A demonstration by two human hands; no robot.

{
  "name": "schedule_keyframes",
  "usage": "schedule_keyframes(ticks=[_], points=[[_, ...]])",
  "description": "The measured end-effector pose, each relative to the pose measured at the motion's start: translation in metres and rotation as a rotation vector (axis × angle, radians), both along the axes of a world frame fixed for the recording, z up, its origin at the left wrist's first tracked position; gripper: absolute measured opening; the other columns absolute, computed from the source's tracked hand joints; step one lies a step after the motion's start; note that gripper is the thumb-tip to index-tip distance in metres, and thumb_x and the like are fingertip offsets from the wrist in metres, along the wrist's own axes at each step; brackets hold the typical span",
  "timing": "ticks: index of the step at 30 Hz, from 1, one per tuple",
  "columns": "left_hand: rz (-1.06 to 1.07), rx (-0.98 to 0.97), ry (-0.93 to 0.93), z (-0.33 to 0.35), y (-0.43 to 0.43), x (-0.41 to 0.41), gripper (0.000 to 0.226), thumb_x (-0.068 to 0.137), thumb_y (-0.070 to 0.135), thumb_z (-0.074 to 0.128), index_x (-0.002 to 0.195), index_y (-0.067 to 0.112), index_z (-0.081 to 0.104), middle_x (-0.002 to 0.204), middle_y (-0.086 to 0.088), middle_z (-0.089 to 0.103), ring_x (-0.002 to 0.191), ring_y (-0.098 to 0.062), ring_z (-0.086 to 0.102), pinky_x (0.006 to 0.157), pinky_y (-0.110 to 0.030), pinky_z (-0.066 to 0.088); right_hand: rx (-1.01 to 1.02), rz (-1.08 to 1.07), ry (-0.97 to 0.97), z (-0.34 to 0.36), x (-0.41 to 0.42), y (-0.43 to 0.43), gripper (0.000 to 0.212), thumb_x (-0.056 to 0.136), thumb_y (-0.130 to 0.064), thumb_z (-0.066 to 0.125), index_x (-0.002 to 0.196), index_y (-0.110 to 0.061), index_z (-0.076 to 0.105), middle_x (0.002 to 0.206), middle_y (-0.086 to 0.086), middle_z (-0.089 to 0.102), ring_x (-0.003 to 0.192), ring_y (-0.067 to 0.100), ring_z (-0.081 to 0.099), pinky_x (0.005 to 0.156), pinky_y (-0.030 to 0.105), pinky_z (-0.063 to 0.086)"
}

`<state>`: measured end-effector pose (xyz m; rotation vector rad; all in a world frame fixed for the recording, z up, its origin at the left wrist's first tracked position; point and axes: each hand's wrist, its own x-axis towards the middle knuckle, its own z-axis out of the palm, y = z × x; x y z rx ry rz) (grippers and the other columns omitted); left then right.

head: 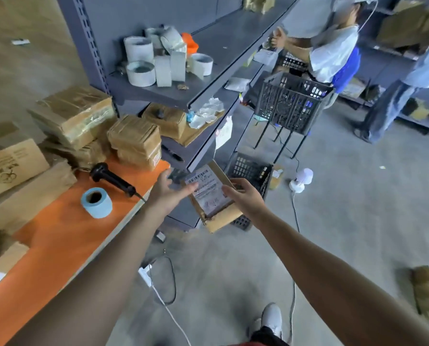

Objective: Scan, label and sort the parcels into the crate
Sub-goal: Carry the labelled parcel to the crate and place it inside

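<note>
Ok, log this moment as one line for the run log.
stage: sorting | parcel: labelled, held near black crate | right hand: grips parcel | left hand: open, at parcel's edge | scanner: on orange table

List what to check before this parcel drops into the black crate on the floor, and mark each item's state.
1. Label on the parcel: ok, a white barcode label covers its top face.
2. Hold: ok, the right hand grips the right edge and the left hand touches the left edge with straight fingers.
3. Crate under the parcel: ok, it sits just behind and below.
4. Room inside the crate: cannot tell, the parcel hides the inside.
5. Parcel scanned: cannot tell, the scanner lies on the orange table.
6. Floor underfoot: not ok, a white cable runs past.
</note>
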<state>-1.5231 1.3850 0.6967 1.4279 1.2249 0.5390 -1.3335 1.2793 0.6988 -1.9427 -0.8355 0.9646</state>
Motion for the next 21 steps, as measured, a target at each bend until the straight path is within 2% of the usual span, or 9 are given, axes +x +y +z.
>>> schedule_keyframes(ticks=[4, 8, 11, 15, 18, 21], points=[[-0.040, -0.021, 0.043, -0.009, -0.014, 0.074, 0.100, 0.070, 0.052, 0.080, 0.150, 0.025, 0.027, 0.150, -0.006, 0.037, 0.135, -0.023, 0.040, 0.106, -0.047, 0.042, 0.017, -0.057, 0.004, -0.008, 0.071, -0.018, 0.030, 0.089, -0.040, 0.069, 0.116, -0.031, 0.058, 0.107, -0.002, 0.068, 0.085, 0.012, 0.066, 0.068, 0.026, 0.050], [-0.038, -0.008, 0.097, -0.016, -0.028, 0.164, 0.098, 0.071, 0.049, 0.081, 0.149, 0.023, 0.027, 0.148, -0.008, 0.040, 0.131, -0.025, 0.044, 0.107, -0.046, 0.041, 0.018, -0.097, 0.015, -0.018, 0.167, -0.035, 0.040, 0.088, -0.042, 0.069, 0.122, -0.025, 0.056, 0.110, 0.000, 0.067, 0.091, 0.018, 0.066, 0.077, 0.033, 0.054], [-0.037, 0.003, 0.128, -0.014, -0.041, 0.236, 0.096, 0.074, 0.045, 0.080, 0.150, 0.021, 0.027, 0.150, -0.010, 0.038, 0.133, -0.025, 0.043, 0.109, -0.042, 0.038, 0.015, -0.109, -0.007, -0.018, 0.244, -0.045, 0.048, 0.087, -0.044, 0.070, 0.126, -0.019, 0.053, 0.110, 0.001, 0.065, 0.096, 0.020, 0.065, 0.077, 0.033, 0.052], [0.012, 0.012, 0.139, -0.012, -0.053, 0.311, 0.093, 0.076, 0.038, 0.081, 0.149, 0.018, 0.028, 0.149, -0.012, 0.039, 0.131, -0.026, 0.045, 0.106, -0.040, 0.040, 0.043, -0.150, -0.016, -0.012, 0.327, -0.041, 0.046, 0.087, -0.043, 0.070, 0.121, -0.016, 0.054, 0.108, 0.001, 0.064, 0.097, 0.020, 0.062, 0.070, 0.028, 0.046], [0.051, 0.005, 0.145, -0.016, -0.043, 0.345, 0.091, 0.076, 0.034, 0.082, 0.148, 0.016, 0.030, 0.148, -0.014, 0.039, 0.131, -0.026, 0.045, 0.106, -0.039, 0.040, 0.051, -0.164, 0.003, -0.016, 0.373, -0.023, 0.048, 0.086, -0.044, 0.070, 0.121, -0.015, 0.056, 0.114, 0.006, 0.065, 0.102, 0.024, 0.064, 0.080, 0.033, 0.049], [0.090, -0.001, 0.138, -0.024, -0.019, 0.371, 0.090, 0.076, 0.034, 0.082, 0.148, 0.017, 0.031, 0.149, -0.014, 0.038, 0.131, -0.026, 0.044, 0.106, -0.040, 0.040, -0.008, -0.123, 0.014, -0.025, 0.409, 0.007, 0.047, 0.087, -0.045, 0.069, 0.121, -0.015, 0.056, 0.111, 0.007, 0.065, 0.099, 0.024, 0.062, 0.077, 0.030, 0.044]])
